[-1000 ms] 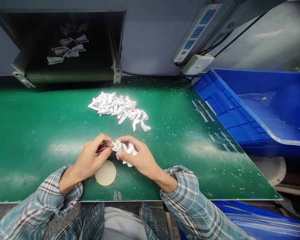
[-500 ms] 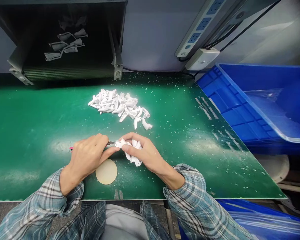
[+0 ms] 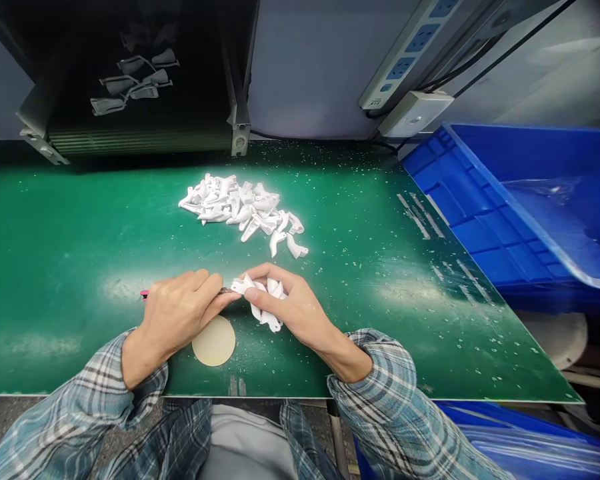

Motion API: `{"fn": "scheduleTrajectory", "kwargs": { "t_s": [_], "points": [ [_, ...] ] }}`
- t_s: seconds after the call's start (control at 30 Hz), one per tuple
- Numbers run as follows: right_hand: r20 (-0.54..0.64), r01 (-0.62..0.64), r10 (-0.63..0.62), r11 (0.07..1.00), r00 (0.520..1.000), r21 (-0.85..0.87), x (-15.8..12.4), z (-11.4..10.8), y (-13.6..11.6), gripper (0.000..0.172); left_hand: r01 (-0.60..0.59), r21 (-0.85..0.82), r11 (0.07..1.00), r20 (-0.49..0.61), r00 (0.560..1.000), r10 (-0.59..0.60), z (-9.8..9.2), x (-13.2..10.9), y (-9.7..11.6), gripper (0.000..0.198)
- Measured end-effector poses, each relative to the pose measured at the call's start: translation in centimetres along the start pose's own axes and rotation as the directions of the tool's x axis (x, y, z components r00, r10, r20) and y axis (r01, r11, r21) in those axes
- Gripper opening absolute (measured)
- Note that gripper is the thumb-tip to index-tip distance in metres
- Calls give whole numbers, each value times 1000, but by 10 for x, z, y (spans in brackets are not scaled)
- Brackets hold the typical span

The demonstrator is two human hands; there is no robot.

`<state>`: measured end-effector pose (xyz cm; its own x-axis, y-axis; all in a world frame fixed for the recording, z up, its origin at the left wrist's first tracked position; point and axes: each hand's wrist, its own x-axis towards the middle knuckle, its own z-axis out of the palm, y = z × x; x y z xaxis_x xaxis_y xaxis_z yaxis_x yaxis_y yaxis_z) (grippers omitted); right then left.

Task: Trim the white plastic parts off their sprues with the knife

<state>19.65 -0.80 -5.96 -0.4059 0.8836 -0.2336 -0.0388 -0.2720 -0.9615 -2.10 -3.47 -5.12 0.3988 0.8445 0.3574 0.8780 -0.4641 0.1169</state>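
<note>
My left hand is wrapped round a slim knife with a pink end. Its thin, dark blade comes out between thumb and forefinger and meets the edge of a small white plastic part. That part is pinched by my right hand, which also cups several more curved white plastic parts under its fingers. Most of the knife handle is hidden by my left fingers. Just below the left hand lies a round cream disc on the green tabletop.
A pile of white parts lies beyond my hands. Behind it stands a conveyor carrying joined parts. At right are a blue crate and a power strip. Small white flecks dot the tabletop.
The view has shifted slightly, so the background sits a little differently. Both hands keep nearly the same pose, the knife tip still at the white part.
</note>
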Motion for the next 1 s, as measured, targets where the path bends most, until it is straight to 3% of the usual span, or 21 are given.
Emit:
{"fn": "scheduleTrajectory", "kwargs": {
  "t_s": [0.1,0.2,0.33,0.5,0.73,1.0],
  "points": [
    [33,-31,27,991,999,127,2,1,5,35,-6,-154,988,-37,999,0,2,-2,-3,42],
    [144,-155,108,916,984,371,6,1,8,40,44,-346,937,-22,998,-56,4,-1,-5,35],
    [175,-210,139,832,975,513,9,2,10,40,19,-408,913,-27,999,-33,6,2,-3,29],
    [135,-183,132,843,982,506,9,2,12,41,65,-472,879,65,997,-39,8,-1,1,21],
    [131,-165,115,858,985,486,9,2,12,39,104,-478,872,141,989,-41,9,-6,1,25],
    [120,-156,111,855,987,494,8,5,17,36,57,-379,924,61,997,-36,6,-3,1,27]
  ]
}}
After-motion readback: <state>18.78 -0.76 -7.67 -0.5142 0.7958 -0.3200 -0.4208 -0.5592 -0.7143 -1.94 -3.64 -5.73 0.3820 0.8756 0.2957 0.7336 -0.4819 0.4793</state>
